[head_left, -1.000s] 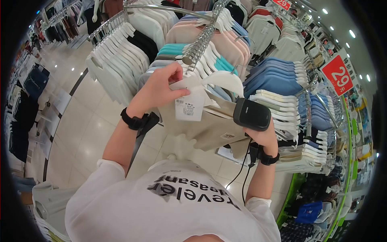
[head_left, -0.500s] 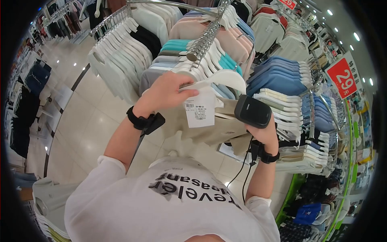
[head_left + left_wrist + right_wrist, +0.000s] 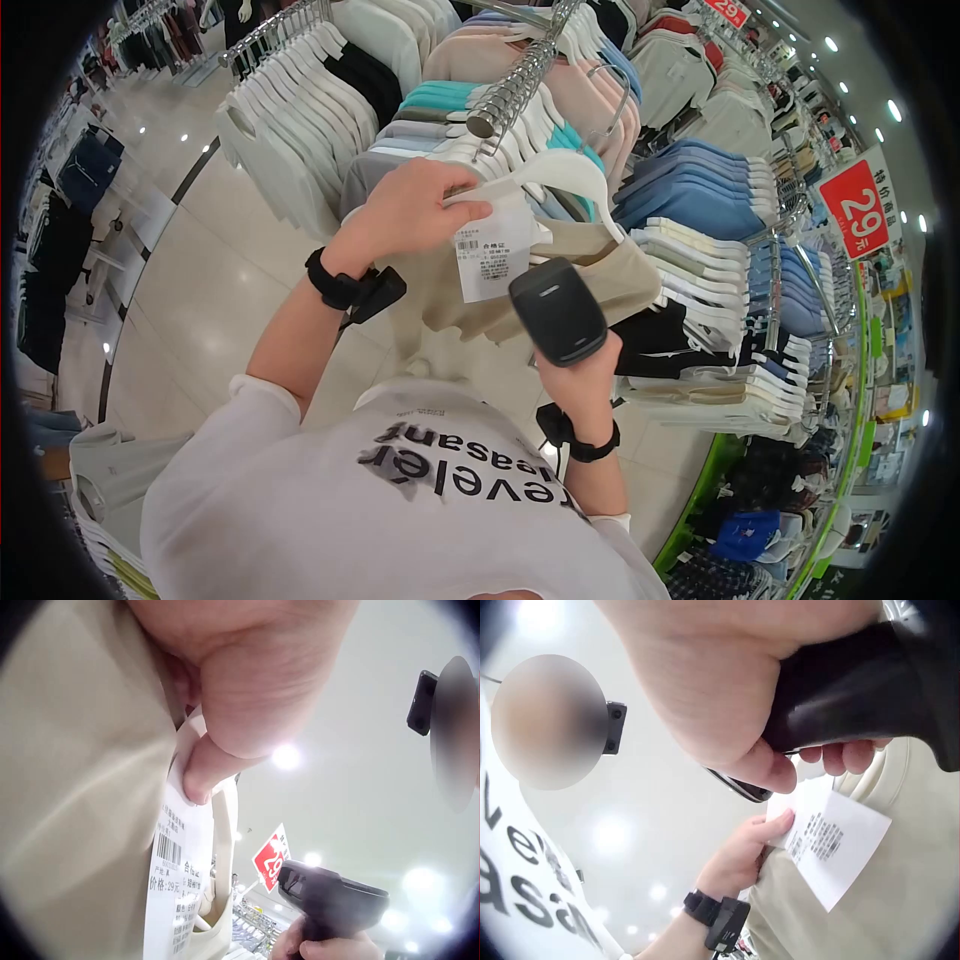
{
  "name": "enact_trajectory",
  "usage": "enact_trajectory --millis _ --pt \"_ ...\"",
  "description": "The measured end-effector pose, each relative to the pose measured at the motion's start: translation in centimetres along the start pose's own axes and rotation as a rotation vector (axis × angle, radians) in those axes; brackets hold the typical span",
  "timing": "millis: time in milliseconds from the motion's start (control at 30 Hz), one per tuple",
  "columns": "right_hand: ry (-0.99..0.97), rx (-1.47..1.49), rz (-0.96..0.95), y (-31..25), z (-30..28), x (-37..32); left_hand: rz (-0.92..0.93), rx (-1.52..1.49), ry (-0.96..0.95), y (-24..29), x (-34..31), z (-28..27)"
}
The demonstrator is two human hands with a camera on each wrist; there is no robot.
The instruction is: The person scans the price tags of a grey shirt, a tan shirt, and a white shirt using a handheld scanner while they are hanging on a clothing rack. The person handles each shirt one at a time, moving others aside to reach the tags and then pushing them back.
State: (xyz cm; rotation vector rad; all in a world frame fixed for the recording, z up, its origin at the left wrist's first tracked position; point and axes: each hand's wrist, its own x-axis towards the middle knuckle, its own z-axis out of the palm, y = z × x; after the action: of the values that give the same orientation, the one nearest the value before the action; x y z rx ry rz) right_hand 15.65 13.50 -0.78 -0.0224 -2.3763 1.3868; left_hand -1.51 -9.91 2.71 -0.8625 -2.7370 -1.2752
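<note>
My left hand (image 3: 408,215) pinches a white paper price tag (image 3: 492,250) near its top, beside the shoulder of a white hanger (image 3: 575,168). Printed text and a barcode (image 3: 169,849) show on the tag, and the thumb presses its upper edge in the left wrist view. From the hanger hangs a beige shirt (image 3: 630,275), behind the tag. The fingers of my right hand (image 3: 585,372) curl round the handle of a black handheld barcode scanner (image 3: 558,312). Its head stands close beside the tag's lower right corner in the head view.
A chrome rack arm (image 3: 520,80) with hangers extends just beyond the left hand. White shirts (image 3: 290,130) hang at left, blue shirts (image 3: 690,185) and more folded-looking rows at right. A red price sign (image 3: 855,208) stands at far right. Tiled floor (image 3: 200,290) lies at left.
The right hand has brought the scanner left and toward the body, from over the shirt's right side to beside the tag. The left hand and tag have shifted slightly right; the tag's print faces up more clearly.
</note>
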Motion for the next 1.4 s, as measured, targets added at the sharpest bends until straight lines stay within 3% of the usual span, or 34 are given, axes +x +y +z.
enact_trajectory --millis 100,167,467,667,800,1000,1200,1400 --pt "-0.069 -0.094 -0.105 -0.3 0.7 -0.5 -0.016 0.011 -0.028 0.0 0.2 0.0" --pt "-0.062 -0.086 -0.155 0.1 0.8 -1.1 0.035 -0.053 0.052 -0.6 0.3 0.5" --pt "-0.030 -0.079 -0.108 0.6 0.2 -2.0 -0.036 -0.048 -0.056 0.1 0.4 -0.4" --pt "-0.053 -0.075 -0.034 1.6 0.5 -2.8 -0.009 -0.079 0.020 -0.1 0.5 -0.3" --pt "-0.053 -0.093 -0.035 1.5 0.7 -2.7 0.049 -0.100 0.046 -0.7 0.7 -0.2" --pt "-0.074 -0.139 -0.049 2.2 0.8 -2.8 -0.024 -0.089 -0.050 -0.2 0.6 -0.7" --pt "-0.075 -0.122 -0.054 2.4 0.5 -2.7 0.055 -0.100 0.039 -0.5 0.6 -0.3" --pt "-0.074 -0.110 -0.062 2.3 0.6 -2.7 -0.015 -0.084 -0.053 0.1 0.6 -0.7"
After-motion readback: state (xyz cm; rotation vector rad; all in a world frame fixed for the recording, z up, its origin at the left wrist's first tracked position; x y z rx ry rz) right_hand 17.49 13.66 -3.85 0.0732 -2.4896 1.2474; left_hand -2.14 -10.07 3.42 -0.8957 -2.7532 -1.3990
